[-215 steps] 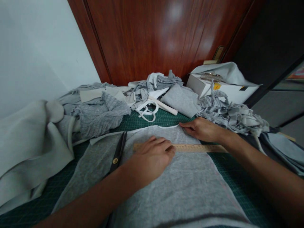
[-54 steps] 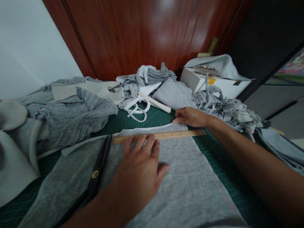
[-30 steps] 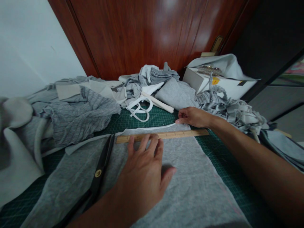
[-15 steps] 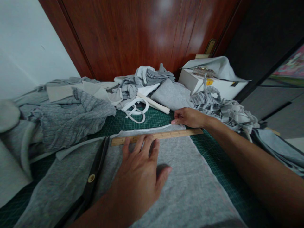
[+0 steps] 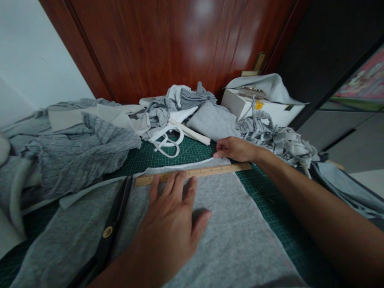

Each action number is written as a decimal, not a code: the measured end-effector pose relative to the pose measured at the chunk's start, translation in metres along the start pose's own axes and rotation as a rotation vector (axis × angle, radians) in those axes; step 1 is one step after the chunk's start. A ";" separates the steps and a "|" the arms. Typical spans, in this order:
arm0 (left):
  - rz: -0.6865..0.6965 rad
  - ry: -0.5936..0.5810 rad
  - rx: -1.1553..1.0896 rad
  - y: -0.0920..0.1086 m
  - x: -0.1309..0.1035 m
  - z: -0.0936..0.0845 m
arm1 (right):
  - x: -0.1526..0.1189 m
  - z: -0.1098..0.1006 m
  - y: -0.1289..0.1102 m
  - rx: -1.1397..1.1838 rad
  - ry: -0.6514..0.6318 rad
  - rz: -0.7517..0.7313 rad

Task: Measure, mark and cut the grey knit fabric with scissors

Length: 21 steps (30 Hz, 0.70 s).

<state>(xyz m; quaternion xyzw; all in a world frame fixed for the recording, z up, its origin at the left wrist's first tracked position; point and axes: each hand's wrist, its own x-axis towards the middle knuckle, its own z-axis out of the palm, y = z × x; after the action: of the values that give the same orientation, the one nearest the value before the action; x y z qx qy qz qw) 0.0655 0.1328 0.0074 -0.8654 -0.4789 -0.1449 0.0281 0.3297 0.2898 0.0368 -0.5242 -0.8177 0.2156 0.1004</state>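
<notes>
Grey fabric (image 5: 222, 224) lies flat over a green gridded mat (image 5: 270, 208). Across its far part rests a wooden ruler (image 5: 210, 171). My left hand (image 5: 172, 220) is spread on the fabric, with its fingertips on the ruler's left half. At the far edge of the fabric, just beyond the ruler's right part, my right hand (image 5: 235, 149) has thumb and fingers pinched on the fabric edge. Black scissors (image 5: 112, 224) lie on the fabric left of my left hand, their blades pointing away.
Heaped grey cloth (image 5: 87, 148) fills the left. White loops (image 5: 168, 141), a rolled pale strip (image 5: 192, 132) and folded cloths (image 5: 213, 120) lie at the back. A white box (image 5: 276, 116) and grey scraps (image 5: 279, 140) are at the right, before a wooden door (image 5: 162, 44).
The whole view has shifted slightly, so things appear a little further left. Both hands keep their places on the ruler and fabric.
</notes>
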 end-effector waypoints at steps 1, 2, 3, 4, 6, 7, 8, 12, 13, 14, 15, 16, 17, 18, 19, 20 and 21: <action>0.007 0.007 0.004 -0.001 0.000 0.001 | 0.000 0.000 0.000 0.007 -0.001 0.000; 0.015 0.014 0.007 -0.001 0.000 0.002 | -0.001 -0.001 0.000 0.013 -0.001 -0.001; 0.023 0.022 0.009 -0.002 0.000 0.003 | -0.001 -0.001 0.001 0.019 0.001 -0.001; 0.030 0.030 0.011 -0.002 0.000 0.003 | -0.001 -0.001 0.001 0.024 0.002 -0.002; 0.039 0.047 0.013 -0.003 -0.001 0.004 | -0.001 -0.002 0.001 0.034 0.003 -0.002; 0.041 0.054 0.015 -0.004 -0.001 0.004 | -0.001 -0.002 0.002 0.039 0.001 -0.002; 0.045 0.059 0.016 -0.004 -0.001 0.005 | -0.001 -0.002 0.002 0.044 -0.001 -0.002; 0.065 0.066 0.024 -0.006 -0.001 0.005 | 0.000 -0.002 0.004 0.058 -0.010 -0.005; 0.071 0.072 0.025 -0.006 -0.001 0.005 | 0.001 -0.002 0.004 0.060 -0.011 -0.005; 0.075 0.078 0.025 -0.006 -0.001 0.005 | 0.001 -0.002 0.005 0.062 -0.011 -0.004; 0.077 0.084 0.026 -0.007 -0.002 0.005 | 0.001 -0.002 0.005 0.064 -0.011 -0.003; 0.081 0.087 0.026 -0.007 -0.002 0.005 | 0.001 -0.002 0.005 0.066 -0.011 -0.002; 0.083 0.089 0.025 -0.007 -0.003 0.005 | 0.001 -0.002 0.006 0.067 -0.010 0.000; 0.087 0.090 0.025 -0.007 -0.003 0.005 | 0.001 -0.002 0.006 0.068 -0.008 0.000; 0.089 0.094 0.025 -0.007 -0.003 0.005 | 0.001 -0.002 0.006 0.070 -0.007 0.000; 0.092 0.099 0.024 -0.007 -0.004 0.006 | 0.001 -0.002 0.006 0.071 -0.007 0.000; 0.094 0.103 0.024 -0.007 -0.004 0.006 | 0.001 -0.002 0.006 0.073 -0.006 0.001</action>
<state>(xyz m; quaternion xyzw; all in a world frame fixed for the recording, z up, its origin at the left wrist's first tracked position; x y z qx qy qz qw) 0.0589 0.1345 0.0002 -0.8779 -0.4373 -0.1821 0.0700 0.3348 0.2935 0.0353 -0.5198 -0.8094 0.2469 0.1169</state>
